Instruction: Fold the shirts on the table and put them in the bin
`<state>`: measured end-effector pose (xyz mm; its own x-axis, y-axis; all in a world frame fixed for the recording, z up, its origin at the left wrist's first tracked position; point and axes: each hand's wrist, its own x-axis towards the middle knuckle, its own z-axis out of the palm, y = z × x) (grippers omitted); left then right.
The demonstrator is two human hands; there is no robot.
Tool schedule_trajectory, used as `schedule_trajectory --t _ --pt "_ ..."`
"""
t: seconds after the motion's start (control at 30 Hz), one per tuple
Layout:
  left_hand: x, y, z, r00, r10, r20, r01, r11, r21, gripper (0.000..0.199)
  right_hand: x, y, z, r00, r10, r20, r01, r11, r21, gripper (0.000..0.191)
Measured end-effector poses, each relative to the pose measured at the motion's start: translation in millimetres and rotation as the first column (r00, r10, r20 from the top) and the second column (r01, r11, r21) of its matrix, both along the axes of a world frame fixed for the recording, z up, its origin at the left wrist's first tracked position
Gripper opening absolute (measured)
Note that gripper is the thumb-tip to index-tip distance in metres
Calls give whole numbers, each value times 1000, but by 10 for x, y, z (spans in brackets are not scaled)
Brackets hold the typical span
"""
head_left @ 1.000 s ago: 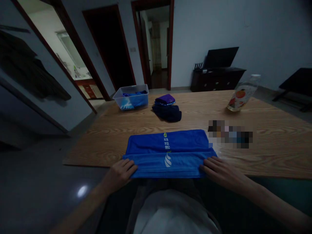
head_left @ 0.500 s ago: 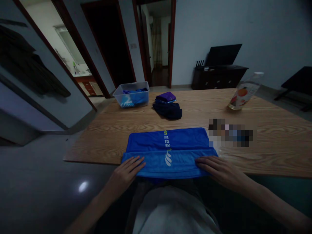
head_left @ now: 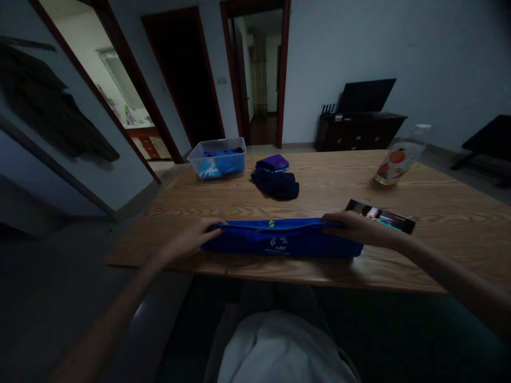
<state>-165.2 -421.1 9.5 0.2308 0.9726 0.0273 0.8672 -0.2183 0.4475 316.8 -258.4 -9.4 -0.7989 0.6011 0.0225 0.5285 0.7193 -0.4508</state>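
A blue cloth (head_left: 279,242) with white and yellow-green print lies folded into a narrow band near the table's front edge. My left hand (head_left: 202,234) grips its upper left corner between thumb and fingers. At the upper right part of the fold, my right hand (head_left: 351,227) pinches the cloth the same way, its wrist beside a phone (head_left: 393,219) with a lit screen. Both hands rest low over the table, one at each end of the band.
On the wooden table (head_left: 179,205), a clear plastic box (head_left: 221,165) holding blue cloths stands at the back left. Beside it lie a purple folded cloth (head_left: 272,162) and a dark navy cloth (head_left: 277,185). A tilted-looking bottle (head_left: 399,158) stands at the back right.
The near part of the blue cloth has been folded away from me, making a narrower band. Both hands have moved forward and closed on its edge.
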Motion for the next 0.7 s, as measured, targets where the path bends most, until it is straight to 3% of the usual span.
schedule_trajectory --t 0.13,0.27,0.37,0.47,0.6,0.7 --pt "-79 398 -213 994 83 -75 -81 996 35 37 -196 450 -126 999 25 34 -26 999 42 30" --pt "-123 454 -499 975 150 -165 -137 987 89 28 -330 603 -343 998 -60 31 51 970 236 29" --pt "-69 361 -613 961 175 -216 -141 977 162 31 -413 433 -449 997 -78 6 70 925 373 30" --pt "87 330 -682 960 147 -238 -94 971 219 36 -493 81 -530 999 -49 -6 46 890 453 31" --pt "283 486 -786 973 89 -214 -33 968 251 32 -523 -366 -705 999 -31 -8 32 875 483 42" --pt "288 679 -861 984 87 -158 -42 962 270 30 -493 -529 -841 998 -67 -6 62 877 476 51"
